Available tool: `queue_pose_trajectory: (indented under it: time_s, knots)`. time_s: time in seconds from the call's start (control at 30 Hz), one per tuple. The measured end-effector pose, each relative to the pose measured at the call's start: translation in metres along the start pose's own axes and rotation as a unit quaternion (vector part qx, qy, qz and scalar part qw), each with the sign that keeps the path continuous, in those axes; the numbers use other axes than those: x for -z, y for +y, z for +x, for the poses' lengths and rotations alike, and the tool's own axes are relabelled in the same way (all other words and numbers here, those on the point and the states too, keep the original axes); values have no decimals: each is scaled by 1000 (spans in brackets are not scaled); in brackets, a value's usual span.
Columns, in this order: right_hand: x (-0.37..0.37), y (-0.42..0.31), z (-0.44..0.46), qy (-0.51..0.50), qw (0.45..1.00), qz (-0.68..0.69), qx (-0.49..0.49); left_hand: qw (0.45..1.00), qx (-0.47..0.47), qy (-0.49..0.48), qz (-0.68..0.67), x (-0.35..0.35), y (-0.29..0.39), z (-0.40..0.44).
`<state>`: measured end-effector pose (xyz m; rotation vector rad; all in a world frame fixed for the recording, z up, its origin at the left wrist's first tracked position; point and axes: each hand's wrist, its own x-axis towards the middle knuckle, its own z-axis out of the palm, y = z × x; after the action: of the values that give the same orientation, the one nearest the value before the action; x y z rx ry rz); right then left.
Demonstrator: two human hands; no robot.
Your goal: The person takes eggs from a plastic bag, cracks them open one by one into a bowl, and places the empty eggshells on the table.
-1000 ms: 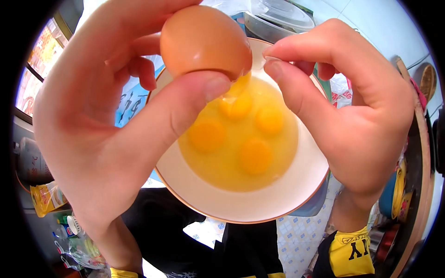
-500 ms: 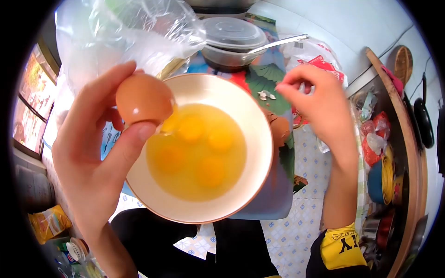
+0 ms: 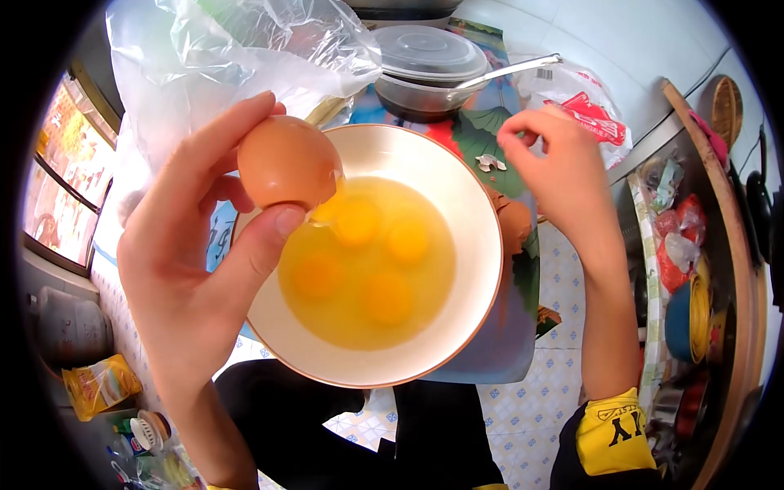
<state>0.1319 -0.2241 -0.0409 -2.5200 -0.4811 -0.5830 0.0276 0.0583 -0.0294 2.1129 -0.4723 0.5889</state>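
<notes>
My left hand [image 3: 196, 245] holds a brown egg [image 3: 290, 162] over the upper left rim of a white bowl [image 3: 457, 322]. Its shell is broken at the lower right, where egg contents hang out. Several yolks [image 3: 385, 297] lie in clear egg white in the bowl. To the right of the bowl is my right hand [image 3: 555, 159], thumb and fingertips pinched together; anything between them is too small to make out. Small shell bits [image 3: 490, 162] lie on the table beside its fingertips. A larger brown shell piece [image 3: 512, 223] rests against the bowl's right side.
Behind the bowl stand a lidded container [image 3: 429, 65] and a metal handle [image 3: 514, 70]. A clear plastic bag [image 3: 237, 57] is at the back left, a red and white bag [image 3: 592, 114] at the back right. Shelves with bowls [image 3: 688, 318] line the right side.
My right hand has moved away from the egg, out to the right over the table. The egg in my left hand appears lower and farther left, and more of the table shows.
</notes>
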Motion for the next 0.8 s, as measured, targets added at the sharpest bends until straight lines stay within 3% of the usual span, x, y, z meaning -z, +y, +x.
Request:
queue_pose_trajectory:
  time_s: [0.1,0.13,0.23,0.4,0.5,0.6,0.8]
  knots:
    - [13,-33,-10,55,996,39,62,1000,-3,8,-8,-2,0,2]
    - [13,-42,-12,60,988,76,122,1000,0,15,-25,-4,1,2]
    - [9,-84,-19,31,969,187,156,999,1,22,-42,-5,0,3]
    - [5,-96,-19,3,941,251,229,996,13,21,-81,-6,7,4]
    - [-5,-96,-19,10,962,203,182,996,19,17,-80,-6,9,3]
    - [-6,-102,-19,69,955,204,206,997,12,13,-76,-3,6,3]
    - [-3,-102,-13,108,931,106,331,998,-5,27,-60,-2,7,5]
